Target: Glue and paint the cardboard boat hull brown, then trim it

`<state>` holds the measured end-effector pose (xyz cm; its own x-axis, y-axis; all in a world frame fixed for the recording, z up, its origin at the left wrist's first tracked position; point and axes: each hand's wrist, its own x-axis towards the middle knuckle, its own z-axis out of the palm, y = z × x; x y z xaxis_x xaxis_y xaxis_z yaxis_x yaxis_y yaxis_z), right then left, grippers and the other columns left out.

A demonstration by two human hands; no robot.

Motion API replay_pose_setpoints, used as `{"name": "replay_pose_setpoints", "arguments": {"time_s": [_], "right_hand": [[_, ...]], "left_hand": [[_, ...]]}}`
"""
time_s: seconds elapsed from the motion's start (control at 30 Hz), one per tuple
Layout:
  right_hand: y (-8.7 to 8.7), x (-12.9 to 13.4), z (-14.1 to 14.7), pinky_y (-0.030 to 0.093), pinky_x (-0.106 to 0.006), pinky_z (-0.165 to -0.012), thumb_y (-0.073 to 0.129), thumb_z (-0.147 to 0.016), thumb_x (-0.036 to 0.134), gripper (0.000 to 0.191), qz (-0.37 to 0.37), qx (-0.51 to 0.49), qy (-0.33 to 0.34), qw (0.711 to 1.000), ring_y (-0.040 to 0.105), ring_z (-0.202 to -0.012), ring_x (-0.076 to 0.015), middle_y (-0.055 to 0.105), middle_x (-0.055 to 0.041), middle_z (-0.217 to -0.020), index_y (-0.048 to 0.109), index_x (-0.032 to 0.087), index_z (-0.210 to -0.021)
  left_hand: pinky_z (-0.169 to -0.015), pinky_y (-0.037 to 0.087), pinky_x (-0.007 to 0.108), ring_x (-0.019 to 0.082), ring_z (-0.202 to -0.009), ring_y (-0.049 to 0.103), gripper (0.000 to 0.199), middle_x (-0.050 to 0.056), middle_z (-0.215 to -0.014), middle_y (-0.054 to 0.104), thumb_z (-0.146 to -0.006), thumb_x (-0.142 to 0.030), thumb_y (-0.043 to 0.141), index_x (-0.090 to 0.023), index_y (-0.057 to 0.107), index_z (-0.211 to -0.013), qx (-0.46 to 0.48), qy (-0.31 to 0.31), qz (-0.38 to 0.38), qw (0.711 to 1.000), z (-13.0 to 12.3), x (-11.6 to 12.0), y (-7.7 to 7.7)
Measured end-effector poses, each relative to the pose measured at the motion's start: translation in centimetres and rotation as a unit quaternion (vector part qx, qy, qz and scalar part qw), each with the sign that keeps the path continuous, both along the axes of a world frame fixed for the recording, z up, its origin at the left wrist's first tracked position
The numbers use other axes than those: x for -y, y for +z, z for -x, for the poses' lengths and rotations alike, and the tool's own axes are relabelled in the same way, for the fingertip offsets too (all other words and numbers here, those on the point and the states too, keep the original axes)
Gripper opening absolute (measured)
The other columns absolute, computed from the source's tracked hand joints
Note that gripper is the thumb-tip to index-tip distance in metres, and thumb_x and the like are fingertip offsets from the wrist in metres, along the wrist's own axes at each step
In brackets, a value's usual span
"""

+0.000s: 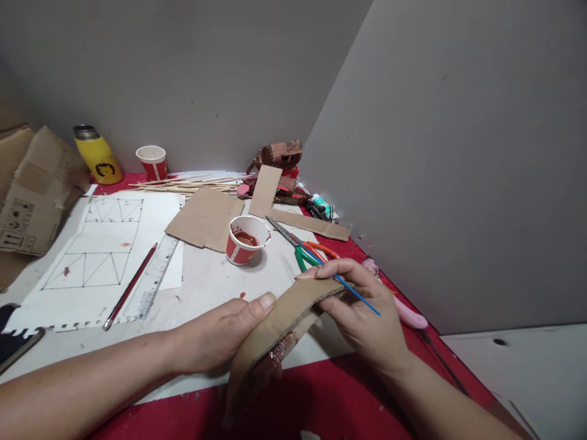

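Observation:
My left hand point(233, 333) grips a bent piece of cardboard point(279, 308) near its middle, thumb on the upper face. Glossy reddish-brown paint or glue point(275, 354) coats part of its underside. At the far end of the piece, my right hand point(362, 311) pinches the same cardboard between thumb and fingers. A thin blue stick point(367, 304), perhaps a brush handle, passes between the right fingers; its tip I cannot make out. Just beyond that hand lie scissors point(300, 247) with green and orange handles. A paper cup point(241, 253) holding brown liquid stands ahead of both hands.
Flat cardboard pieces point(206, 220) lie behind the cup, with thin wooden sticks point(192, 183) further back. Left are a drawing sheet point(105, 238), pencil point(131, 287), clear ruler point(153, 284), yellow bottle point(98, 159) and cardboard box point(34, 195). Grey walls point(440, 153) bound the table.

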<state>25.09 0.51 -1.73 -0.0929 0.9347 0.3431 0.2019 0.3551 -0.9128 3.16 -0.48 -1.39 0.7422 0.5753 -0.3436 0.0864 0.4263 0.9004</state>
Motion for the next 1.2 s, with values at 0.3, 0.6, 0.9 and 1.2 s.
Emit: {"name": "replay_pose_setpoints", "arguments": {"time_s": [0.3, 0.6, 0.9, 1.2], "right_hand": [[0.0, 0.0, -0.2, 0.061, -0.028, -0.073, 0.074, -0.08, 0.02, 0.017, 0.004, -0.006, 0.017, 1.0, 0.076, -0.086, -0.0208, 0.079, -0.0028, -0.092, 0.062, 0.026, -0.09], [0.1, -0.2, 0.0, 0.062, -0.028, -0.07, 0.078, -0.078, 0.029, 0.019, 0.008, -0.009, 0.012, 1.0, 0.076, -0.079, -0.0207, 0.079, -0.004, -0.088, 0.062, 0.024, -0.089], [0.1, -0.2, 0.1, 0.061, -0.023, -0.071, 0.077, -0.078, 0.024, 0.017, 0.005, -0.013, 0.009, 1.0, 0.076, -0.08, -0.0175, 0.079, -0.0021, -0.087, 0.063, 0.025, -0.088], [0.2, -0.4, -0.3, 0.061, -0.026, -0.074, 0.076, -0.076, 0.022, 0.019, 0.031, -0.004, 0.018, 0.999, 0.075, -0.082, -0.0181, 0.078, -0.002, -0.089, 0.062, 0.024, -0.088]], "left_hand": [[-0.06, 0.043, 0.027, 0.016, -0.059, 0.052, 0.065, 0.003, -0.067, 0.058, -0.094, -0.069, 0.026, -0.016, 0.06, -0.082, 0.015, 0.0, -0.02, 1.0, -0.3, 0.1, -0.2], [-0.055, 0.041, 0.025, 0.014, -0.057, 0.052, 0.071, 0.005, -0.068, 0.062, -0.094, -0.071, 0.029, -0.013, 0.067, -0.078, -0.01, 0.025, -0.052, 0.998, -0.1, 0.4, -0.7], [-0.056, 0.041, 0.024, 0.015, -0.061, 0.054, 0.065, 0.005, -0.073, 0.064, -0.095, -0.068, 0.032, -0.014, 0.066, -0.082, -0.006, 0.039, -0.065, 0.997, -0.1, 0.5, -1.1], [-0.064, 0.044, 0.028, 0.016, -0.061, 0.056, 0.064, 0.003, -0.068, 0.066, -0.095, -0.066, 0.033, -0.016, 0.07, -0.079, -0.024, 0.036, -0.052, 0.998, 0.0, -0.3, -0.3]]}}
